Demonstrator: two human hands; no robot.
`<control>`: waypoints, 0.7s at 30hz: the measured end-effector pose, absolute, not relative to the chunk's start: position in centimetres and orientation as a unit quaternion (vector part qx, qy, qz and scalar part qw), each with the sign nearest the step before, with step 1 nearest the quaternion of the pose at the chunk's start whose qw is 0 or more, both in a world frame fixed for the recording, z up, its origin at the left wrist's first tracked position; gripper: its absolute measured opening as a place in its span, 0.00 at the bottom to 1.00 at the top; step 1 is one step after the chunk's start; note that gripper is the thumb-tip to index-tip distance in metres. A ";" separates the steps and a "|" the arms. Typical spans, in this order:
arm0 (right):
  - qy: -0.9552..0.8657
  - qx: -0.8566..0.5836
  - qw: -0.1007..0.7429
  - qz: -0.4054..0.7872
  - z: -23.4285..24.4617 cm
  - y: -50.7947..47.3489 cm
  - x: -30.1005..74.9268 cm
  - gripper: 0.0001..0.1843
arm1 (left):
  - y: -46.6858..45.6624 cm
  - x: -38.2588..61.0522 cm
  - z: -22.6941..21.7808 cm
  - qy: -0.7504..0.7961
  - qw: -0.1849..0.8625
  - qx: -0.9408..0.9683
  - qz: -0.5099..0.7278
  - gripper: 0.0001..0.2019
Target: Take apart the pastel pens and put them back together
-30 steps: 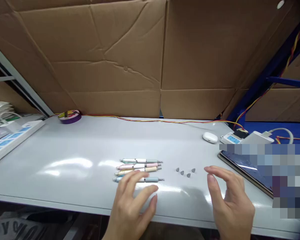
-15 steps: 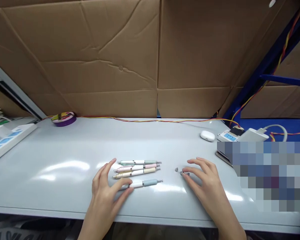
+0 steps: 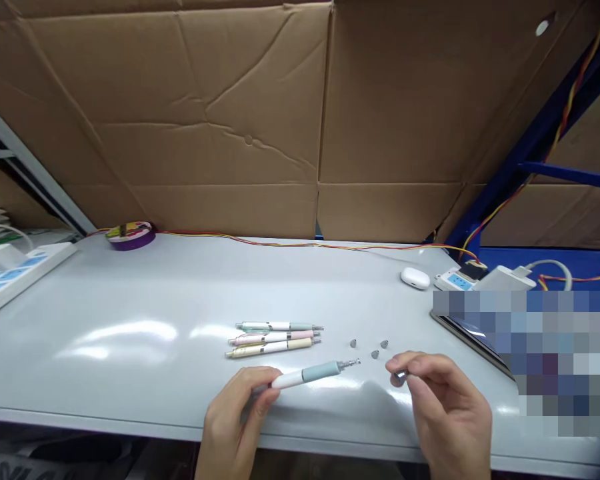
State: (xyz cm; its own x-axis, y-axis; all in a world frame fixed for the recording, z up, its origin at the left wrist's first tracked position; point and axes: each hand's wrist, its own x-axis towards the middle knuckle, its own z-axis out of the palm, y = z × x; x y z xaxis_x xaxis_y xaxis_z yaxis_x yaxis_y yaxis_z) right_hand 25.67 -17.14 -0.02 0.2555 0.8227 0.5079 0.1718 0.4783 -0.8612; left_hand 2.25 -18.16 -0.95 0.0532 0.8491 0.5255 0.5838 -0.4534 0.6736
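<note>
Compared with half a second earlier, the blue-gripped pen [image 3: 321, 371] had risen off the surface [image 3: 145, 387] in the left hand [image 3: 236, 415], and one small metal cone [image 3: 401, 377] had been taken up in the right hand [image 3: 449, 408]. The pen was held at the lower centre of the frame, its long axis running nearly level, from the left hand rightward and slightly upward to a bare metal end [image 3: 350, 364]. This end pointed toward the right hand, at the lower right of the frame; the held cone lay to its right and a little lower, near it but apart from it. Of the two, the right hand was the nearer to the bare end. The left hand was clamped on the pen's white part, thumb against fingers, with the rear of the pen hidden from view. The right hand was pinched on the cone; which way the cone's narrow end faced could not be told. Three loose cones [image 3: 375, 355] lay on the surface, higher in the frame than the gap between pen and held cone. Three other pens [image 3: 280, 338] lay side by side near the centre, above the left hand.
</note>
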 end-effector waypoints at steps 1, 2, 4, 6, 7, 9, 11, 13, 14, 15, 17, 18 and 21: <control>-0.533 -0.444 0.666 0.273 0.0 -17.3 25.2 0.04 | -18.0 2.7 -1.1 0.501 0.128 0.718 0.465 0.08; -0.515 -0.458 0.667 0.284 -0.1 -17.4 24.8 0.04 | -17.8 3.1 -1.3 0.498 0.112 0.728 0.457 0.07; -0.479 -0.506 0.661 0.277 -0.1 -17.5 24.1 0.04 | -17.6 3.4 -1.8 0.490 0.078 0.749 0.440 0.06; -0.462 -0.531 0.658 0.267 0.0 -17.6 23.7 0.03 | -17.6 3.4 -2.1 0.484 0.054 0.761 0.429 0.06; -0.461 -0.534 0.656 0.267 0.1 -17.6 23.6 0.03 | -17.6 3.4 -2.2 0.483 0.045 0.762 0.428 0.06; -0.469 -0.540 0.644 0.271 0.2 -17.5 23.5 0.03 | -17.7 3.3 -2.3 0.481 0.035 0.764 0.428 0.06; -0.480 -0.546 0.635 0.260 0.3 -17.4 23.5 0.04 | -17.8 3.2 -2.3 0.479 0.029 0.764 0.431 0.06; -0.494 -0.551 0.629 0.239 0.1 -17.3 23.5 0.04 | -17.8 3.2 -2.3 0.476 0.024 0.763 0.437 0.06; -0.499 -0.554 0.627 0.226 0.0 -17.3 23.5 0.05 | -17.8 3.2 -2.3 0.475 0.023 0.762 0.440 0.06; -0.502 -0.559 0.625 0.214 -0.1 -17.3 23.5 0.05 | -17.9 3.2 -2.3 0.473 0.021 0.762 0.441 0.06; -0.504 -0.573 0.614 0.201 -0.4 -17.2 23.6 0.06 | -18.0 3.2 -2.3 0.474 0.019 0.764 0.437 0.06; -0.507 -0.580 0.605 0.200 -0.5 -17.2 23.6 0.07 | -18.0 3.2 -2.4 0.476 0.021 0.766 0.433 0.06; -0.533 -0.592 0.564 0.219 -0.6 -17.0 23.7 0.10 | -18.0 3.1 -2.6 0.478 0.025 0.766 0.430 0.07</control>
State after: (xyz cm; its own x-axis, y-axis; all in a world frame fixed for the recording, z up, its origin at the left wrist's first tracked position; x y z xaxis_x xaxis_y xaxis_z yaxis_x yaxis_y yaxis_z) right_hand 23.66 -16.97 -0.58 0.3360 0.8777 0.3417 0.3843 0.2034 -0.9005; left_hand 3.10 -18.02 -2.58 0.1733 0.7529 0.6348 0.7108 -0.5418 0.4486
